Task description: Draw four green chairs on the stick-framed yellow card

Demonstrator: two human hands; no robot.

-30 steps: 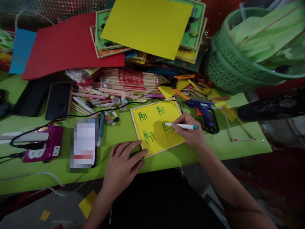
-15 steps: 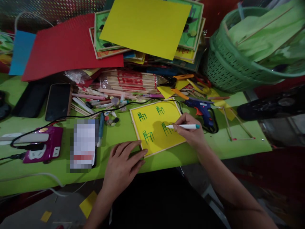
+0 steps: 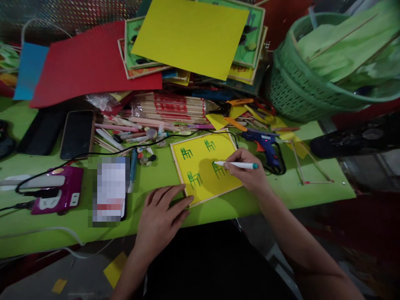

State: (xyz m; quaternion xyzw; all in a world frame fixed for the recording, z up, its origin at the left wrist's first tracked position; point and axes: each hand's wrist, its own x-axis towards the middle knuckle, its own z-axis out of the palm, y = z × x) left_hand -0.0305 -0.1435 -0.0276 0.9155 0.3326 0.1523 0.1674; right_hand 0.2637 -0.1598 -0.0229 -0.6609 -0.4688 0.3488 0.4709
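A yellow card edged with thin wooden sticks lies on the green table, with several green chair drawings on it. My right hand is closed round a white marker with a teal end. The marker's tip is at the top of the lower right chair drawing. My left hand rests with its fingers spread at the card's lower left corner, fingertips touching the stick edge, and holds nothing.
A blue glue gun lies right of the card, near a stick frame. Phones, a purple power strip and a black cable are left. Behind are pens, bundled sticks, coloured sheets and a green basket.
The marker in my right hand has shifted slightly left and up, from the middle of the lower right chair drawing to its top. My left hand has stayed in place.
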